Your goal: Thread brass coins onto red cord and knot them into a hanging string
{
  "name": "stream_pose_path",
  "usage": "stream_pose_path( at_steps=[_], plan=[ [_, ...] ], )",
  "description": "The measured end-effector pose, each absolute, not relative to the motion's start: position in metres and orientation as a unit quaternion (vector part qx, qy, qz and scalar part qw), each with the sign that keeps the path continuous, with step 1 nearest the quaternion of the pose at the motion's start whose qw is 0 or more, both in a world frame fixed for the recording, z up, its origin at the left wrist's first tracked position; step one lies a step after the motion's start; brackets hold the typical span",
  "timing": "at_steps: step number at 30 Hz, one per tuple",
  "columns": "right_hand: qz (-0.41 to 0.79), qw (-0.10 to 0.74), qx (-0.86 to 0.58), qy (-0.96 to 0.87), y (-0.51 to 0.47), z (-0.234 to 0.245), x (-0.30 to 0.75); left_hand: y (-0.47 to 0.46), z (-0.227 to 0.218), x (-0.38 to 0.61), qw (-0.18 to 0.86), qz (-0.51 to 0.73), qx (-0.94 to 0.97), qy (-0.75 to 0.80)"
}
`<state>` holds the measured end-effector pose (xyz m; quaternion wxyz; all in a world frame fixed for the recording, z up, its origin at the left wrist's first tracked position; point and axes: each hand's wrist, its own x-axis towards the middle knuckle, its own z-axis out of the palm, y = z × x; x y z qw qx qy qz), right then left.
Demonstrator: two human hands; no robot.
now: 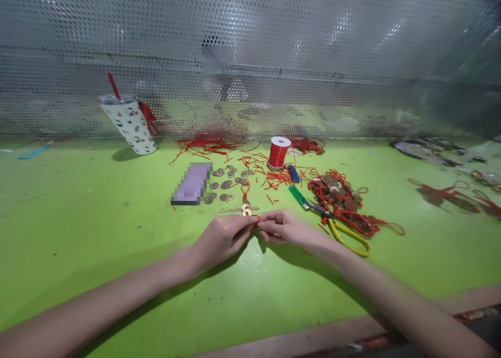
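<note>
My left hand (230, 235) and my right hand (285, 227) meet over the green table, fingertips pinched on a red cord (257, 218). The cord belongs to a knotted coin pendant (246, 209), whose brass coins lie just beyond my left fingertips. Its braided top and loop (245, 190) stretch away from me on the table. My fingers hide the pendant's near end. Several loose dark coins (226, 185) lie past my left hand. To the right of my right hand are yellow-handled scissors (340, 230) and a green lighter (298, 197).
A red thread spool (278, 154) stands among cord scraps, beside a blue lighter (293, 174). Finished coin pendants (336, 191) are heaped at right. A phone-like slab (191, 183) lies at left. Behind it stands a tumbler with a straw (131, 126), before a perforated metal screen (164, 81).
</note>
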<state>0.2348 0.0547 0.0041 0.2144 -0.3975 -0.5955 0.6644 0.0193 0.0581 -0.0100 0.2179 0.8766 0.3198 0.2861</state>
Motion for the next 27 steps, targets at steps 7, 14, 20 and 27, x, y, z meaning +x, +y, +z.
stream_pose_path(
  at_steps=[7,14,20,27],
  plan=[
    [0.649,0.229,-0.404,-0.602,0.055,-0.003,0.235,0.059,-0.008,0.019,0.213,0.273,0.884,0.315],
    [0.633,0.232,-0.428,-0.602,0.054,-0.006,0.233,0.059,-0.008,0.020,0.204,0.254,0.888,0.326],
    [0.639,0.243,-0.448,-0.576,0.050,0.002,0.228,0.059,-0.009,0.023,0.192,0.258,0.885,0.336],
    [0.642,0.270,-0.451,-0.558,0.048,0.000,0.225,0.058,-0.009,0.023,0.184,0.226,0.895,0.338]
  ],
)
